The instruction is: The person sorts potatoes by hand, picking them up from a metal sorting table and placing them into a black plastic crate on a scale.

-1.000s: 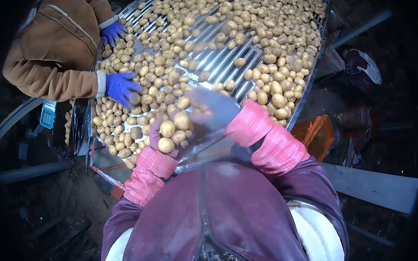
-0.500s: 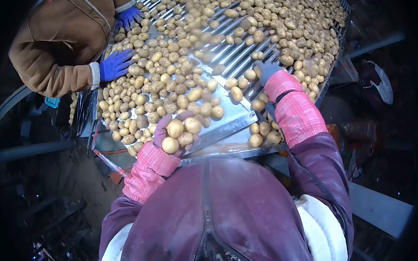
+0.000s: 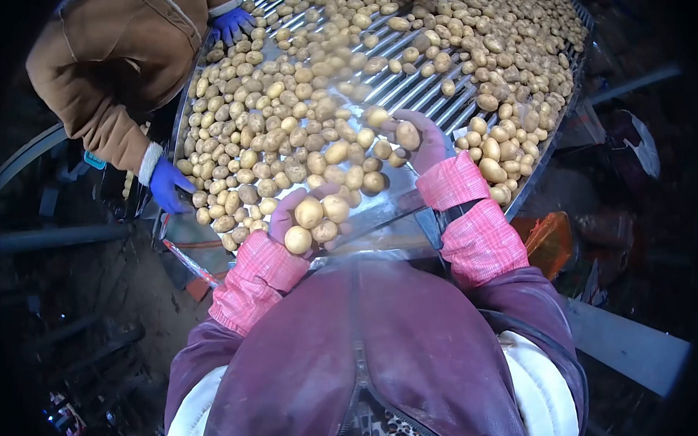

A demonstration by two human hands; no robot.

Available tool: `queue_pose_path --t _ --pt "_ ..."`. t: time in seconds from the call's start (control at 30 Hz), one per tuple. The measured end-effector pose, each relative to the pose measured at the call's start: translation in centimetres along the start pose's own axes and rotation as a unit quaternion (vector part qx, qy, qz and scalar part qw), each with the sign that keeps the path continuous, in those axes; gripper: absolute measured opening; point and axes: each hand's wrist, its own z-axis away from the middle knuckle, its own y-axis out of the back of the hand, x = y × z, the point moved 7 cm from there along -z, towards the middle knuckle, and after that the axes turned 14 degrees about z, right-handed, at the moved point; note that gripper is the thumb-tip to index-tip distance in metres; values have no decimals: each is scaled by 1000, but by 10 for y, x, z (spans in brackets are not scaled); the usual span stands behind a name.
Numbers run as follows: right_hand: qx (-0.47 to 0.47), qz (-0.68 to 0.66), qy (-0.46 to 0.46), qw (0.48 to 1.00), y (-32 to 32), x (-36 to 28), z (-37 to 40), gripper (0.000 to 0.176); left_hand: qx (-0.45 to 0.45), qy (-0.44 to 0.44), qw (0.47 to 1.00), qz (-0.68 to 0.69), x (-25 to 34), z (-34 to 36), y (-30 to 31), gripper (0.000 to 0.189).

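Note:
My left hand (image 3: 284, 213), in a purple glove with a pink checked cuff, is curled palm up around several pale potatoes (image 3: 309, 213) close to my body. My right hand (image 3: 427, 144), gloved the same way, is curled against a potato (image 3: 407, 135) above the metal plate (image 3: 388, 208). More potatoes lie at its fingertips, and which of them it bears is partly hidden. A thick layer of potatoes (image 3: 267, 130) covers the sorting table to the left of both hands.
Metal rollers (image 3: 437, 102) run beyond my right hand, with many potatoes (image 3: 505, 146) on their right side. A co-worker in a brown jacket (image 3: 124, 49) stands at the left, one blue-gloved hand (image 3: 169, 185) at the table edge. An orange object (image 3: 548, 244) is low on the right.
My right hand has moved left from the rollers to above the metal plate, with potatoes at its fingers. My left hand keeps its potatoes. The co-worker's nearer hand has come down the table's left edge.

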Motion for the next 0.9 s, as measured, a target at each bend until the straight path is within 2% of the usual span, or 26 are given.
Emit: queue_pose_path --t 0.07,0.1,0.2,0.3,0.37,0.4,0.43,0.47,0.53,0.57,0.67,0.7,0.77,0.8,0.9 --pt "6 -118 -45 992 6 29 -2 31 -17 14 1000 18 -4 0 -1 60" --pt "33 -129 -85 987 9 34 -2 33 -30 18 999 28 -6 -1 2 60" --pt "44 -69 25 996 30 53 -15 37 -35 26 998 34 -7 3 5 61" --pt "27 -84 100 991 23 7 9 41 -38 23 999 31 -6 11 8 61" --pt "37 182 87 979 40 44 -2 44 -33 21 999 29 -5 15 14 61" --pt "40 313 80 946 46 55 -7 46 -27 20 999 30 -4 16 21 60" --pt "4 534 64 843 27 37 5 50 -20 18 999 32 -3 17 26 60" --pt "-24 646 70 759 5 26 14 50 -21 17 999 27 -2 19 28 62" --pt "-79 828 79 549 -30 20 23 49 -18 13 1000 18 -1 23 32 66" --pt "0 775 62 629 -13 44 4 45 -11 14 1000 15 0 25 34 66" --pt "34 772 40 634 -16 35 -16 42 6 17 1000 10 -3 28 34 63" --pt "43 712 17 701 -14 19 -15 47 8 14 1000 12 -4 28 30 59" --pt "61 588 84 802 -12 11 -11 41 4 4 1000 -9 0 27 25 55" --pt "61 512 87 852 -9 13 -7 41 -1 -1 999 -33 0 26 23 54" --pt "41 243 53 968 -9 38 -4 49 -17 28 998 -54 -6 16 26 61"
